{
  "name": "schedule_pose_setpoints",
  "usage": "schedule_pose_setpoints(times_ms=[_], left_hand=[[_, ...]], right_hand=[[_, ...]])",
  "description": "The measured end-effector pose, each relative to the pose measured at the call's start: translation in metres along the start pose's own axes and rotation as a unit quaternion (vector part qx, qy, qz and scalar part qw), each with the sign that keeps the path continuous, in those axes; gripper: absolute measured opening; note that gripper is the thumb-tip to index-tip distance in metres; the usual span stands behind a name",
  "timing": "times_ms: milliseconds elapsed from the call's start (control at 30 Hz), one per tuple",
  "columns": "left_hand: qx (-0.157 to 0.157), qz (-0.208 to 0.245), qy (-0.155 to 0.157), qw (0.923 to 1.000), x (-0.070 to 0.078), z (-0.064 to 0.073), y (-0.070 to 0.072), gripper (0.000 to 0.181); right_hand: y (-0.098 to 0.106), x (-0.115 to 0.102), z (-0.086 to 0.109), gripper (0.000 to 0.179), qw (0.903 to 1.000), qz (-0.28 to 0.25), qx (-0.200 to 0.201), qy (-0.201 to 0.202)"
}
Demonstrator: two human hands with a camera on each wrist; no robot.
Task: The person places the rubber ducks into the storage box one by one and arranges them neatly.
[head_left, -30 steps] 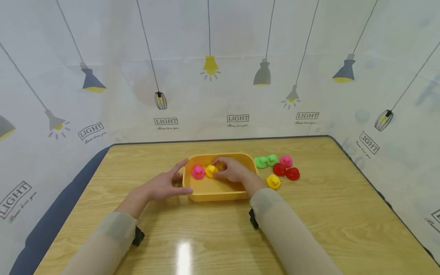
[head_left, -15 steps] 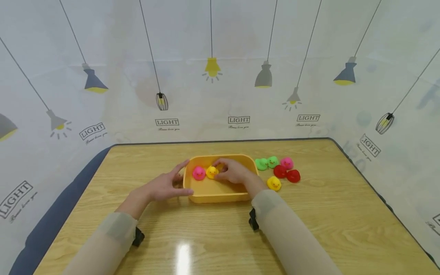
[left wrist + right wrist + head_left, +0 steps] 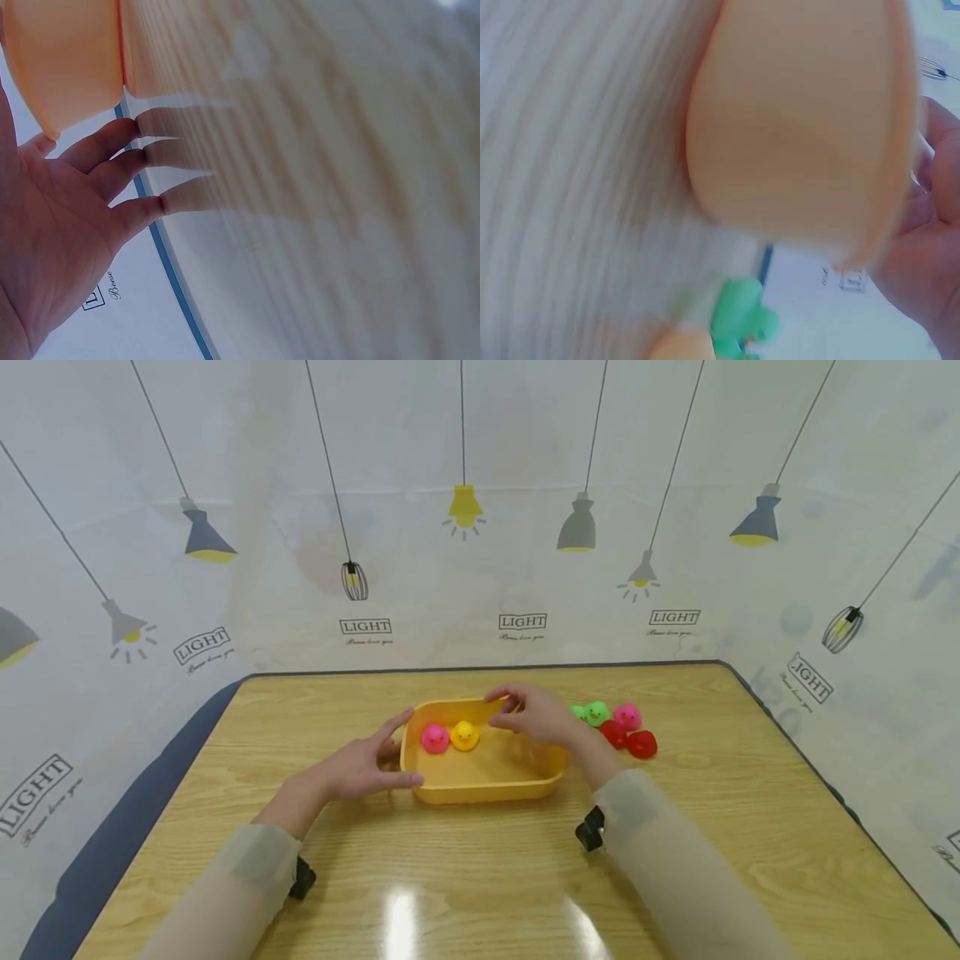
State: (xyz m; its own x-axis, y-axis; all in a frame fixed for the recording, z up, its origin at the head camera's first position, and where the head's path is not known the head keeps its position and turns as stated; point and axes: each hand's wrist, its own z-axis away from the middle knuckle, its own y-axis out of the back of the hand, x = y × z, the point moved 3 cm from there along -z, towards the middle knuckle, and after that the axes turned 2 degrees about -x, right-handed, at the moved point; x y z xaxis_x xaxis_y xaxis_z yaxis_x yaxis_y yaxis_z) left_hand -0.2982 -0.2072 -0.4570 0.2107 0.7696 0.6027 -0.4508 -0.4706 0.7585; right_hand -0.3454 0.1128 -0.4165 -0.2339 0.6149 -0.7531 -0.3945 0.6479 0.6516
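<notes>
Inside the yellow plastic basin (image 3: 487, 793), a pink rubber duck (image 3: 435, 738) and a yellow rubber duck (image 3: 465, 736) sit side by side on the left. My left hand (image 3: 360, 768) rests at the basin's left end, thumb and index finger spread along the rim; in the left wrist view its other fingers reach out loosely beside the basin wall (image 3: 67, 60). Above the basin's right half hovers my right hand (image 3: 532, 712), fingers loosely bent and holding nothing. The right wrist view shows the basin's outer wall (image 3: 795, 127) between the camera and part of that hand.
Right of the basin lie green ducks (image 3: 597, 713), a pink duck (image 3: 627, 717) and two red ones (image 3: 641, 744) on the wooden table (image 3: 450, 877). A yellow duck (image 3: 682, 346) shows in the right wrist view. A lamp-printed cloth (image 3: 420, 635) stands behind the table.
My right hand has let go of the yellow duck in the basin and moved up and to the right. My left hand stays at the basin's left end.
</notes>
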Motion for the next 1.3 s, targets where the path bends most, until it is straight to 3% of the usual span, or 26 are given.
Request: schedule_pose_setpoints(times_ms=[133,433,867,1100,1300], left_hand=[[0.002,-0.001,-0.001,1.0,0.001,0.001,0.001,0.117],[-0.001,-0.001,0.002,1.0,0.002,0.003,0.004,0.118],[-0.004,0.002,0.007,1.0,0.0,0.001,0.005,0.119],[-0.006,0.008,0.006,0.9999,-0.002,0.001,0.001,0.118],[-0.006,0.015,0.006,0.9999,-0.001,0.003,0.001,0.118]], right_hand=[[0.019,0.005,0.02,0.039,0.9999,0.012,0.007,0.009],[0.048,0.038,0.066,0.037,0.9974,0.055,0.029,0.036],[0.072,0.083,0.123,0.03,0.9968,0.064,0.045,0.016],[0.088,0.11,0.142,0.026,0.9942,0.079,0.073,-0.006],[0.103,0.129,0.146,0.029,0.9945,0.067,0.077,-0.023]])
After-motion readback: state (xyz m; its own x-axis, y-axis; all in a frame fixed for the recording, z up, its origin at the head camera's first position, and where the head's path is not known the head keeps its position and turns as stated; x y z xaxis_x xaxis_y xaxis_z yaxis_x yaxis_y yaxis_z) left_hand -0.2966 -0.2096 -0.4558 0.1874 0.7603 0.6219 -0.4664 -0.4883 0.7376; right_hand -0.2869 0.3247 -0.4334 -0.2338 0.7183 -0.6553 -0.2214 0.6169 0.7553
